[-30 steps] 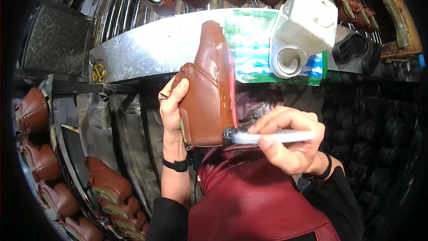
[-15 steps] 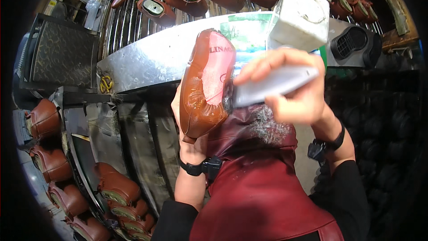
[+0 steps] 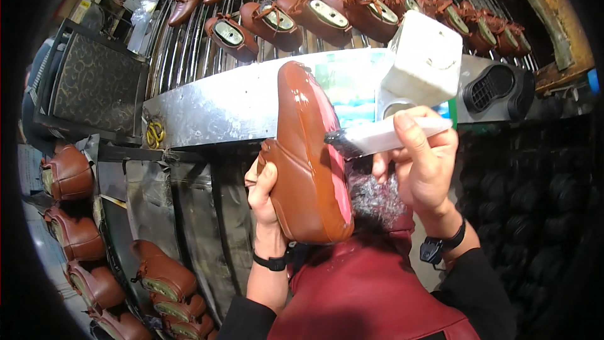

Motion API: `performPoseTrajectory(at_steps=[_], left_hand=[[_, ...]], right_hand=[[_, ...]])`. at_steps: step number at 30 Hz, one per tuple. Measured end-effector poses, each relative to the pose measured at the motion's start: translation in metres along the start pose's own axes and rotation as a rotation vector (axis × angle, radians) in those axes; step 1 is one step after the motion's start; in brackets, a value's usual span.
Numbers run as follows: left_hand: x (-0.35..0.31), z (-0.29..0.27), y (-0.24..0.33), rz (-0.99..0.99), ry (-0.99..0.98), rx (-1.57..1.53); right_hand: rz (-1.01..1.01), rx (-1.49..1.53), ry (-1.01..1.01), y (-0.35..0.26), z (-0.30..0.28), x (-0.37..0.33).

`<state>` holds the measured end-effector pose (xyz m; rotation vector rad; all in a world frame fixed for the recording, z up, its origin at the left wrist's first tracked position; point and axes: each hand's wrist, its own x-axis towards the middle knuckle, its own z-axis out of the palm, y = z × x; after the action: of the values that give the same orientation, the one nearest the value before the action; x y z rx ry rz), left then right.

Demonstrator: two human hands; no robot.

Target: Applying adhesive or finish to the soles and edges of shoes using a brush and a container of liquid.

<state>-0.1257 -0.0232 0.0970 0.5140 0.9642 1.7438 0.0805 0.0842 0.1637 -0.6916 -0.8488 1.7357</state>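
My left hand (image 3: 261, 192) is closed round the near-left side of a brown leather shoe (image 3: 299, 170), thumb pressed on its upper. The shoe is tipped on its side, toe away from me, with a glossy wet-looking edge and a strip of pink underside (image 3: 336, 179) facing right. In my right hand (image 3: 428, 160) is a brush with a flat white handle (image 3: 393, 133). Its dark bristles (image 3: 345, 143) lie against the shoe's lower edge on the right. Below the brush, whitish residue (image 3: 379, 200) marks my dark red apron (image 3: 365, 277).
A metal ledge (image 3: 214, 91) crosses ahead, holding a white block-shaped container (image 3: 423, 56) and black soles (image 3: 492, 88). Behind it, brown shoes (image 3: 270, 25) stand on a barred rack. Yellow-handled scissors (image 3: 155, 133) and a patterned chair (image 3: 97, 85) are at left. More shoes (image 3: 72, 233) line the lower left.
The shoe has rolled in my left hand, from showing its pink underside to showing its brown side. My right hand and the brush have come slightly lower, and the brush still meets the shoe's right edge.
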Motion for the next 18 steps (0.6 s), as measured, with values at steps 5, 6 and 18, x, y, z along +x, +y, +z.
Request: performPoseTrajectory(at_steps=[5, 6, 18], left_hand=[[-0.010, -0.002, 0.004, 0.014, -0.031, -0.022], [-0.010, -0.001, 0.007, 0.009, -0.038, -0.004], [0.000, -0.031, 0.014, 0.042, 0.092, 0.034]], right_hand=[[-0.170, -0.093, 0.039, 0.001, 0.024, 0.007], [-0.177, -0.102, 0.033, 0.000, 0.026, 0.010], [-0.138, -0.299, 0.096, 0.017, -0.035, -0.048]])
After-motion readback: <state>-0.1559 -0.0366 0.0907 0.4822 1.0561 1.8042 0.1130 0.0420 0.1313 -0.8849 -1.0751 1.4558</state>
